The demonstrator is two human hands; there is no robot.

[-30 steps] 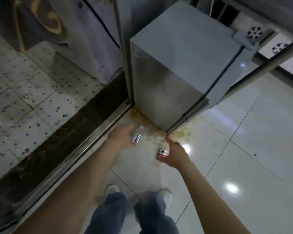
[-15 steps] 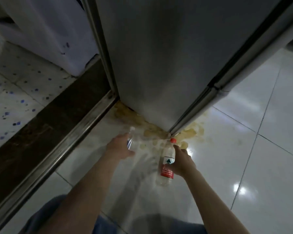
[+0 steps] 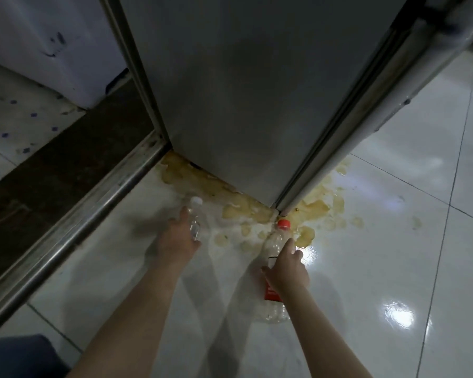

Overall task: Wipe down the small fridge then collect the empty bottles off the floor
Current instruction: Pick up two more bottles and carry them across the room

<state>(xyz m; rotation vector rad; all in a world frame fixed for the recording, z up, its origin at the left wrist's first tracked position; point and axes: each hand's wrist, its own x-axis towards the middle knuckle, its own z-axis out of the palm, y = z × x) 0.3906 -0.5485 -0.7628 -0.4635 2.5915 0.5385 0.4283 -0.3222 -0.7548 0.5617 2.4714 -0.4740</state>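
While the view has dropped closer to the grey metal small fridge (image 3: pixel 230 99), each hand keeps its bottle: the left hand (image 3: pixel 176 240) grips a clear white-capped plastic bottle (image 3: pixel 195 219), the right hand (image 3: pixel 286 271) holds a clear red-capped, red-labelled plastic bottle (image 3: pixel 277 241). Both bottles appear empty (collection is underway), low over the stained white tile floor (image 3: pixel 393 241).
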